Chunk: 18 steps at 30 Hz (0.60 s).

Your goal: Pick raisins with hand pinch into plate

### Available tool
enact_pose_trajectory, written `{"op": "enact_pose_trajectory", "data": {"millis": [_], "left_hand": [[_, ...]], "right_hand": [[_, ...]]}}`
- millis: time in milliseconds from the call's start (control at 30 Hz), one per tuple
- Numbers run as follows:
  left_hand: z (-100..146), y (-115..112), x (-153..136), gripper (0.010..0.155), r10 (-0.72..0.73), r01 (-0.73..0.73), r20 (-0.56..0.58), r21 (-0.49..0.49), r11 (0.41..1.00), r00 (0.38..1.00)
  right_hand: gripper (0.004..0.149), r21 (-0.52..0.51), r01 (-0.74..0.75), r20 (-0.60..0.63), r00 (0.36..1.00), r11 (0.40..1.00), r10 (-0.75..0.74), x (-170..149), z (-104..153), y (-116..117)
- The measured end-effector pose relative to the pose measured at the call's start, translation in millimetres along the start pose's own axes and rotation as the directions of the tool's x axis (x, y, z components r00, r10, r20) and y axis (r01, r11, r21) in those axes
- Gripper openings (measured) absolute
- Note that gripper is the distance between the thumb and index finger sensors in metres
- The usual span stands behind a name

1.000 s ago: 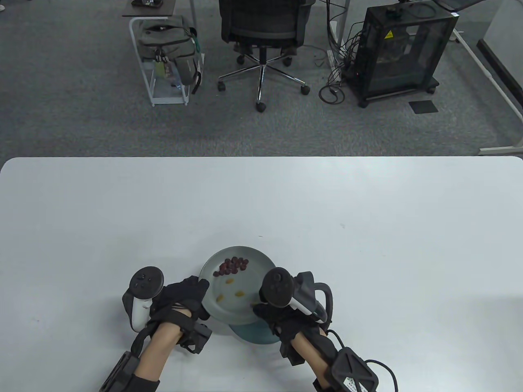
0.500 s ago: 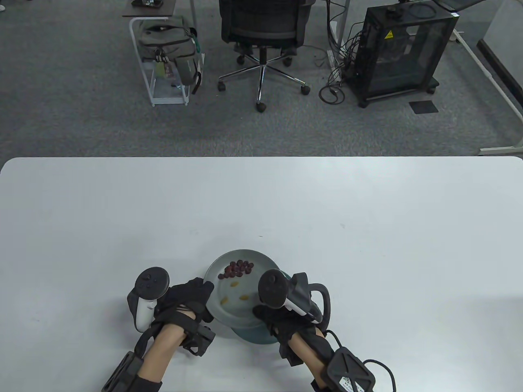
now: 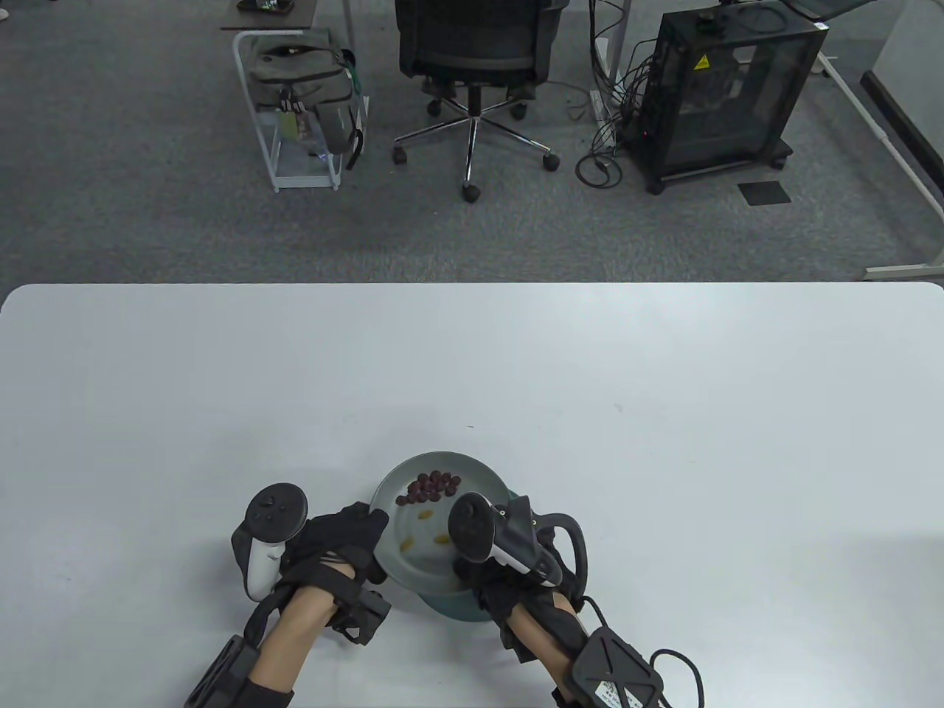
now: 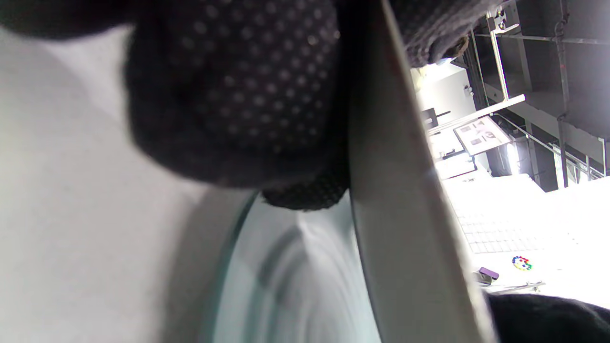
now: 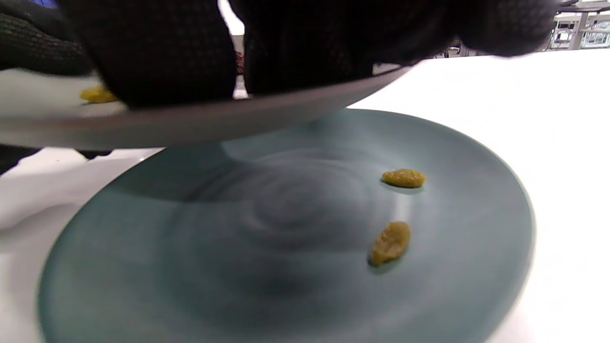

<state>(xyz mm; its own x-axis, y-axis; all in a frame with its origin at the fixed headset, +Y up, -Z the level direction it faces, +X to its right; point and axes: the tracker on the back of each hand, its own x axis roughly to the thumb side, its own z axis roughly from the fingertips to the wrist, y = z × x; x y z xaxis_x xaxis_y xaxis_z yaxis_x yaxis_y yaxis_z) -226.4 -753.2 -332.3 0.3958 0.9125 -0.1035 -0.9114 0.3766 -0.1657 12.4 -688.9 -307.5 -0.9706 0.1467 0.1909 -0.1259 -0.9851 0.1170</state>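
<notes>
Two plates stacked offset near the front edge of the surface (image 3: 221,383). Upper grey plate (image 3: 472,472) is held tilted above the lower teal plate (image 5: 500,200), not resting flat on it.

Left hand (image 3: 335,542) grips the grey plate's left rim; wrist view shows fingers (image 4: 238,95) wrapped under the rim. Right hand (image 3: 501,582) is at the plate's near-right edge, fingers (image 5: 152,52) pressed down over the rim. Whether they pinch a raisin: can't tell, fingertips are hidden.

Raisin locations:
- dark raisins (image 3: 431,487) clustered at the far side of the grey plate
- yellow raisins (image 3: 424,514) scattered mid-plate, three visible from above
- two more yellow raisins (image 5: 402,177) already on the teal plate, right of centre

Handling, my read: raisins are light, soft, slightly tacky and small, so thumb-and-index fingertip pinch across the short axis, one at a time. Squeeze lightly; they deform and may stick to the glove fabric on release. Plates look glazed and slick, so a raisin will likely skid if pushed sideways. Come straight down. The tilted plate could also let them slide.
</notes>
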Motion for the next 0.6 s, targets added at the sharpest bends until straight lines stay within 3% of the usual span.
{"op": "enact_pose_trajectory", "data": {"millis": [600], "left_hand": [[-0.9,0.7,-2.1,0.052,0.032,-0.033,-0.015,-0.015,0.999,0.999]], "right_hand": [[0.048,-0.033,-0.037,0.013,0.999,0.999,0.037,4.4,-2.8,2.4]]}}
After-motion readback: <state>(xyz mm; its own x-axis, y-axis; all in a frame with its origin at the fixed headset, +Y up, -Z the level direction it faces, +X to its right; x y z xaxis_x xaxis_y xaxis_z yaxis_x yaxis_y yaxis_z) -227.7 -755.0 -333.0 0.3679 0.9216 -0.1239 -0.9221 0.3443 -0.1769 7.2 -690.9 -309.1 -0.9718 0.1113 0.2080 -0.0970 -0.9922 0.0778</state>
